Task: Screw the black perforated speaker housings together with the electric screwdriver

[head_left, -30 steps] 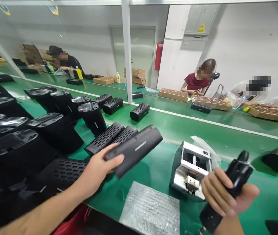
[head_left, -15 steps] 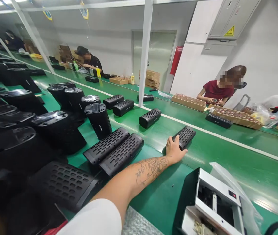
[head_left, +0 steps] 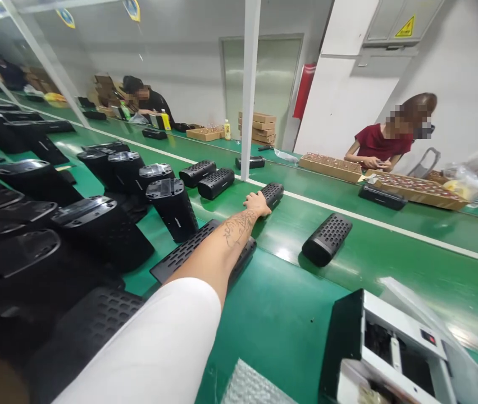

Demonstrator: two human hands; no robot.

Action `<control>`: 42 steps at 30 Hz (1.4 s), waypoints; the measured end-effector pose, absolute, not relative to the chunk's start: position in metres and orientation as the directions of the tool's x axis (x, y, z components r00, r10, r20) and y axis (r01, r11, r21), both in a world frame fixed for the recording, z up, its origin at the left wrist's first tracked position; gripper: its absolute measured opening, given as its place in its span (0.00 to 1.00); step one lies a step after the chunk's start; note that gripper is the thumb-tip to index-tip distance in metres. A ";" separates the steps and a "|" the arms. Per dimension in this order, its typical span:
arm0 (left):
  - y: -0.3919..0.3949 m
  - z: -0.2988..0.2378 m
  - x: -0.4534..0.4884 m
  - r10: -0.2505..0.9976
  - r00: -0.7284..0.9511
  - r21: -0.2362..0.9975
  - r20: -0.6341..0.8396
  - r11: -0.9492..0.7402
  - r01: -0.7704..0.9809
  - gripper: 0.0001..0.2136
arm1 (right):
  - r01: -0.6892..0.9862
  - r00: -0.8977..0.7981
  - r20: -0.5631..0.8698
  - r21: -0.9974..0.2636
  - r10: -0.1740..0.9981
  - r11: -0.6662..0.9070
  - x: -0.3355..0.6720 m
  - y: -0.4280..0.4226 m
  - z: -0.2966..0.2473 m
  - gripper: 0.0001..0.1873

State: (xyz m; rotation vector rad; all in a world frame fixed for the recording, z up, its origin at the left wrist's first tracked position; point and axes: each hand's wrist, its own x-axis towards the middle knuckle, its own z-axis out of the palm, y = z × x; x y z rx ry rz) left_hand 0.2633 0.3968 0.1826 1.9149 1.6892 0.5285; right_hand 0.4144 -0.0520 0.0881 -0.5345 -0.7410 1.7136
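My left hand (head_left: 258, 204) reaches out over the green work surface. Its fingers are closed over the near end of a black slotted housing (head_left: 274, 194), which lies on the belt beside the white line. Nearer and to the right, another black slotted housing (head_left: 327, 238) lies by itself with no hand on it. Under my forearm are two larger slotted housings (head_left: 188, 249), partly covered by the arm. A black case with a clear end (head_left: 171, 207) stands upright to the left of them. My right hand is out of view.
Many black cases (head_left: 99, 224) crowd the left side. A white-framed device with a red switch (head_left: 403, 348) stands at lower right, near bubble wrap (head_left: 255, 387). A white post (head_left: 249, 90) rises beyond the belt (head_left: 390, 252). Co-workers sit across, beside cardboard trays (head_left: 415, 188).
My left hand has let go of the nearer right housing and moved left and farther away, onto another housing. The view has shifted slightly.
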 end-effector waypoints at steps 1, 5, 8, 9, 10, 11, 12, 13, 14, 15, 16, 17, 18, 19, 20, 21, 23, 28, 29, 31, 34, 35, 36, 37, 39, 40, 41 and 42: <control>0.389 0.189 0.263 0.985 0.147 0.645 -0.093 -0.052 0.762 0.24 | -0.679 -0.231 0.054 -0.725 0.971 -0.121 0.413 -0.064 0.091 0.35; 0.339 0.226 0.251 0.931 0.272 0.759 -0.245 0.010 0.651 0.21 | -0.610 0.050 0.122 -0.782 0.991 0.127 0.393 -0.137 0.119 0.28; 0.293 0.254 0.217 0.888 0.407 0.843 -0.215 -0.042 0.536 0.23 | -0.293 0.514 0.208 -0.869 0.832 0.398 0.371 -0.181 0.151 0.27; 0.277 0.262 0.199 0.873 0.453 0.868 -0.180 -0.076 0.490 0.26 | -0.202 0.598 0.242 -0.877 0.764 0.436 0.366 -0.189 0.160 0.28; 0.262 0.268 0.178 0.859 0.495 0.889 -0.132 -0.118 0.443 0.29 | -0.127 0.656 0.280 -0.874 0.701 0.469 0.362 -0.193 0.168 0.28; 0.246 0.271 0.155 0.847 0.525 0.900 -0.082 -0.164 0.405 0.32 | -0.055 0.703 0.321 -0.865 0.635 0.498 0.360 -0.195 0.174 0.28; 0.232 0.271 0.129 0.851 0.525 0.899 -0.022 -0.213 0.382 0.36 | 0.005 0.732 0.362 -0.850 0.577 0.527 0.358 -0.196 0.178 0.28; 0.218 0.268 0.103 0.846 0.532 0.891 0.017 -0.255 0.376 0.44 | 0.070 0.755 0.407 -0.830 0.515 0.553 0.358 -0.194 0.181 0.28; 0.203 0.260 0.077 0.841 0.538 0.877 0.051 -0.295 0.378 0.52 | 0.132 0.768 0.450 -0.807 0.456 0.575 0.358 -0.192 0.183 0.29; 0.189 0.249 0.053 0.819 0.560 0.852 0.120 -0.375 0.366 0.57 | 0.186 0.772 0.489 -0.785 0.406 0.591 0.358 -0.188 0.184 0.30; 0.175 0.234 0.031 0.738 0.628 0.776 0.246 -0.538 0.329 0.58 | 0.231 0.769 0.522 -0.765 0.369 0.601 0.358 -0.183 0.184 0.31; 0.160 0.217 0.012 0.636 0.686 0.685 0.353 -0.675 0.273 0.57 | 0.266 0.761 0.549 -0.749 0.344 0.607 0.358 -0.177 0.184 0.31; 0.146 0.199 -0.003 0.529 0.731 0.591 0.431 -0.778 0.214 0.54 | 0.293 0.750 0.572 -0.737 0.331 0.609 0.358 -0.170 0.183 0.32; 0.131 0.180 -0.014 0.439 0.763 0.510 0.475 -0.844 0.168 0.49 | 0.313 0.738 0.590 -0.730 0.329 0.607 0.358 -0.162 0.183 0.32; 0.116 0.162 -0.022 0.367 0.784 0.449 0.501 -0.884 0.127 0.45 | 0.327 0.723 0.603 -0.728 0.336 0.603 0.358 -0.154 0.182 0.32; 0.102 0.145 -0.026 0.317 0.806 0.411 0.501 -0.906 0.101 0.42 | 0.338 0.709 0.613 -0.729 0.350 0.595 0.358 -0.146 0.180 0.32; 0.078 0.116 -0.026 0.239 0.851 0.371 0.467 -0.927 0.056 0.42 | 0.350 0.677 0.624 -0.740 0.390 0.574 0.357 -0.132 0.178 0.33; 0.046 0.071 -0.013 0.174 0.886 0.359 0.431 -0.933 0.009 0.49 | 0.338 0.612 0.601 -0.786 0.514 0.517 0.355 -0.113 0.171 0.32; 0.044 0.066 -0.012 0.175 0.886 0.359 0.430 -0.933 0.010 0.49 | 0.332 0.607 0.593 -0.794 0.529 0.509 0.354 -0.112 0.170 0.31; 0.041 0.062 -0.013 0.166 0.895 0.357 0.415 -0.934 0.007 0.50 | 0.324 0.608 0.580 -0.804 0.542 0.498 0.351 -0.114 0.170 0.30; 0.040 0.065 -0.017 0.141 0.908 0.357 0.394 -0.934 -0.010 0.49 | 0.319 0.616 0.568 -0.813 0.546 0.486 0.348 -0.121 0.171 0.30; 0.039 0.067 -0.018 0.141 0.908 0.366 0.395 -0.931 -0.015 0.48 | 0.319 0.618 0.564 -0.816 0.547 0.481 0.348 -0.123 0.171 0.30; 0.039 0.069 -0.019 0.144 0.907 0.383 0.397 -0.924 -0.021 0.48 | 0.318 0.619 0.560 -0.820 0.551 0.476 0.348 -0.125 0.171 0.31; 0.039 0.070 -0.019 0.152 0.904 0.407 0.399 -0.913 -0.027 0.49 | 0.319 0.620 0.557 -0.823 0.553 0.470 0.347 -0.127 0.171 0.31; 0.039 0.070 -0.020 0.180 0.897 0.466 0.404 -0.884 -0.032 0.49 | 0.322 0.619 0.554 -0.826 0.558 0.463 0.345 -0.131 0.171 0.31; 0.039 0.068 -0.021 0.197 0.892 0.492 0.407 -0.870 -0.032 0.49 | 0.325 0.618 0.555 -0.825 0.556 0.462 0.344 -0.133 0.173 0.31; 0.039 0.066 -0.021 0.215 0.887 0.514 0.409 -0.857 -0.029 0.48 | 0.328 0.618 0.558 -0.823 0.554 0.463 0.342 -0.136 0.175 0.31; 0.038 0.064 -0.022 0.233 0.880 0.531 0.413 -0.847 -0.025 0.47 | 0.334 0.616 0.564 -0.819 0.550 0.466 0.339 -0.139 0.178 0.31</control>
